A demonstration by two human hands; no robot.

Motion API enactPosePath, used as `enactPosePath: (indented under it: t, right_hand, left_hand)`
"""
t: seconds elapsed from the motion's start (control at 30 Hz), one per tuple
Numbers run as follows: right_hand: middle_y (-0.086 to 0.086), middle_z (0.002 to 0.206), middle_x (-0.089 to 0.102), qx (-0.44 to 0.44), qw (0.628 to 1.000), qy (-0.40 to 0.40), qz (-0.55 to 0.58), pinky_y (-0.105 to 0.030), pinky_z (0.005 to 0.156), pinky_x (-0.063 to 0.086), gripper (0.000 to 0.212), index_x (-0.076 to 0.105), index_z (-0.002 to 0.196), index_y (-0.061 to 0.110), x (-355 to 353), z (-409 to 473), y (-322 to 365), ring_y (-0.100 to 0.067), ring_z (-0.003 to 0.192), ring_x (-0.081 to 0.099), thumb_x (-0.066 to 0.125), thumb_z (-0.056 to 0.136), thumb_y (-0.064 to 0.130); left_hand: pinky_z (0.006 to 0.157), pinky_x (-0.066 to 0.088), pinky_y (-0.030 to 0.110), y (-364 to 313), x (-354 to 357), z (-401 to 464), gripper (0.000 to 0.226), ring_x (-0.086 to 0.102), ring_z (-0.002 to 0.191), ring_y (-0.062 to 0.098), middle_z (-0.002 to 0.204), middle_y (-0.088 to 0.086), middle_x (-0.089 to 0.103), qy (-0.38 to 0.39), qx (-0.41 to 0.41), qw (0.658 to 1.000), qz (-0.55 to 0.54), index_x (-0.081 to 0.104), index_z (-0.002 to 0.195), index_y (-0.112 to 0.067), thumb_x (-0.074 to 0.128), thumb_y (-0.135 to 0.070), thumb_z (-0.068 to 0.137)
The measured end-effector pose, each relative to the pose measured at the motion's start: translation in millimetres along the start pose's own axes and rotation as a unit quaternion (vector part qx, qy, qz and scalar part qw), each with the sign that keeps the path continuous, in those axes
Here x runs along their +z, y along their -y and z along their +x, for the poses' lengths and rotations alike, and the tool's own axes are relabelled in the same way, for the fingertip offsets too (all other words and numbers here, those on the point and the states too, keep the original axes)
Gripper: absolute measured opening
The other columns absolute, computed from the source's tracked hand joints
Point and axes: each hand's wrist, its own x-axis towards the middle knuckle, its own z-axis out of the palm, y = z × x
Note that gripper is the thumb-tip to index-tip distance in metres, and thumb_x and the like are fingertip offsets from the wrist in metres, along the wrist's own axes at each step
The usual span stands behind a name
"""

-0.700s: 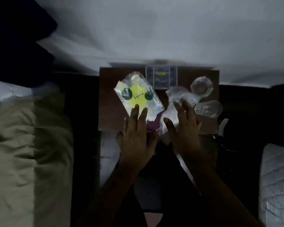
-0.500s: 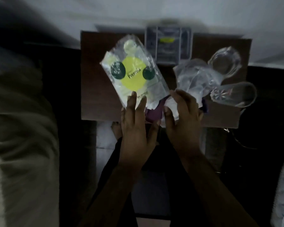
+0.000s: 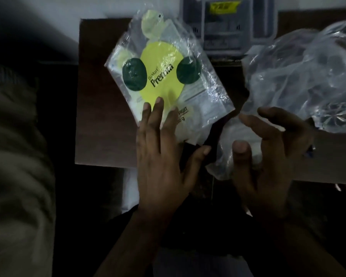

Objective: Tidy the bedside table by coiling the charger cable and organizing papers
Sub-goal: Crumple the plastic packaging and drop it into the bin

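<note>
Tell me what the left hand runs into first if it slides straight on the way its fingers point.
The left hand already rests flat on the printed packet. Going on, it would cross the packet; beyond that likely the grey box, though depth is unclear.

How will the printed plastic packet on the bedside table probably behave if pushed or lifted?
The packet looks flat and crinkled, so probably floppy and light. Its glossy film may slide on the table under the left hand, whose straight fingers rest on it.

Single head-worn wide-angle view, looking steeply down and forward from above, close over the brown worktop (image 3: pixel 104 116), both forearms entering from the bottom edge
</note>
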Motion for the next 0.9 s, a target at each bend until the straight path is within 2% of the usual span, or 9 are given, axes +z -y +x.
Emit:
enactPosePath:
  t: [0.13,0.27,0.4,0.53,0.67,0.8,0.9]
  right_hand:
    - [-0.009,0.139,0.044,-0.027,0.999,0.005,-0.031,-0.051,0.097,0.041,0.031,0.064,0.126,0.021,5,3,-2,-0.020,0.127,0.040,0.058,0.100,0.035]
    - [-0.011,0.141,0.049,-0.036,0.997,0.005,-0.071,-0.039,0.106,0.028,0.037,0.066,0.127,0.022,0,8,-1,-0.028,0.128,0.042,0.051,0.101,0.044]
    - [0.002,0.141,0.046,-0.034,0.997,-0.003,-0.075,-0.043,0.100,0.032,0.042,0.059,0.133,0.029,-6,14,8,-0.026,0.129,0.043,0.045,0.101,0.051]
    - [0.011,0.150,0.042,-0.051,0.994,0.025,-0.095,-0.030,0.099,0.019,0.050,0.042,0.147,0.033,-16,0,26,-0.017,0.142,0.032,0.038,0.102,0.054]
    - [0.007,0.155,0.040,-0.022,0.990,0.072,-0.118,-0.046,0.111,0.021,0.051,0.042,0.149,0.036,-25,-18,35,-0.018,0.152,0.020,0.034,0.102,0.057]
    - [0.001,0.157,0.041,-0.021,0.989,0.054,-0.133,-0.049,0.114,0.018,0.054,0.047,0.145,0.038,-23,-11,49,-0.022,0.154,0.019,0.028,0.101,0.061]
    - [-0.003,0.159,0.040,0.002,0.987,0.050,-0.153,-0.052,0.115,0.015,0.058,0.053,0.141,0.041,-16,-3,54,-0.026,0.155,0.015,0.021,0.100,0.066]
  left_hand:
    - [0.120,0.026,0.061,8,-2,4,0.093,0.008,0.158,0.029,0.168,0.013,0.018,0.017,-0.009,1.000,0.017,0.029,0.157,-0.006,0.065,-0.059,0.089]
    - [0.120,0.028,0.060,2,-7,9,0.096,0.015,0.157,0.029,0.166,0.015,0.022,-0.015,0.030,0.999,0.009,0.027,0.157,-0.003,0.066,-0.057,0.088]
    - [0.121,0.029,0.056,-7,-12,3,0.090,0.017,0.157,0.027,0.165,0.016,0.024,-0.031,0.060,0.998,-0.001,0.026,0.157,-0.005,0.068,-0.048,0.091]
    - [0.123,0.027,0.049,-18,-27,-17,0.089,0.019,0.155,0.026,0.165,0.015,0.025,-0.042,0.066,0.996,-0.037,0.021,0.158,-0.002,0.071,-0.036,0.093]
    - [0.121,0.031,0.047,-31,-38,-37,0.088,0.026,0.151,0.024,0.162,0.015,0.030,-0.062,0.041,0.994,-0.079,0.019,0.158,-0.002,0.071,-0.029,0.093]
    - [0.119,0.034,0.048,-37,-41,-37,0.085,0.031,0.149,0.028,0.160,0.015,0.034,-0.063,0.047,0.994,-0.078,0.023,0.157,-0.003,0.071,-0.028,0.091]
    - [0.120,0.030,0.053,-31,-41,-27,0.084,0.026,0.152,0.031,0.164,0.016,0.028,-0.039,0.030,0.998,-0.039,0.029,0.156,-0.005,0.074,-0.027,0.089]
